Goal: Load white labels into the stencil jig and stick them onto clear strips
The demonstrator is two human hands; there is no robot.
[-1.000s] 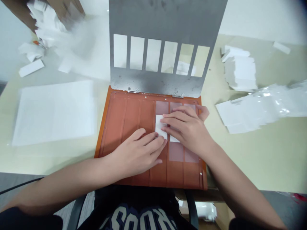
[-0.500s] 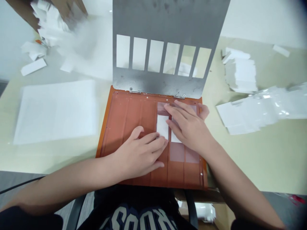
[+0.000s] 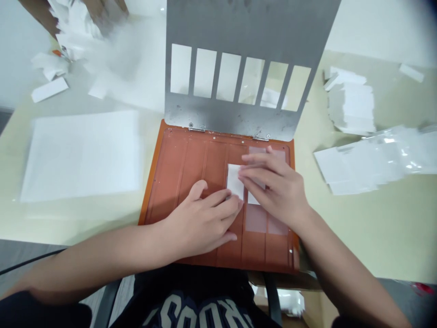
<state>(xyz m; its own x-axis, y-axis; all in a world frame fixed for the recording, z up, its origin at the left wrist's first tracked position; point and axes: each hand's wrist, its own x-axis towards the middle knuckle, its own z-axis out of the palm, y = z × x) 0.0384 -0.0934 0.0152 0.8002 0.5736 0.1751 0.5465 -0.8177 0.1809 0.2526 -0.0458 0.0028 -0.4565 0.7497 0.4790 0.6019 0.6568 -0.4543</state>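
Note:
A small white card (image 3: 234, 180) lies on an orange grooved base (image 3: 184, 182). The fingers of my left hand (image 3: 208, 216) rest on its lower end, stretched out, with the thumb apart. At the card's upper right, the fingertips of my right hand (image 3: 278, 187) touch its edge, fingers extended and somewhat spread. Partly under my right hand, a second white card (image 3: 253, 199) sits in the neighbouring groove. Translucent film (image 3: 256, 218) shows below that card and above it. Whether film lies beneath my left fingers is hidden.
Hinged to the base, a grey metal lid (image 3: 225, 111) with several rectangular cutouts stands raised. A stack of white sheets (image 3: 82, 157) lies left. Overlapping white cards in clear film (image 3: 362, 164) and more white pieces (image 3: 357, 105) lie right. Crumpled white scraps (image 3: 51, 66) lie back left.
The clear film that showed above the nearer white card no longer shows there. My right fingertips have come down onto the card's upper right edge; my left hand stays on its lower end.

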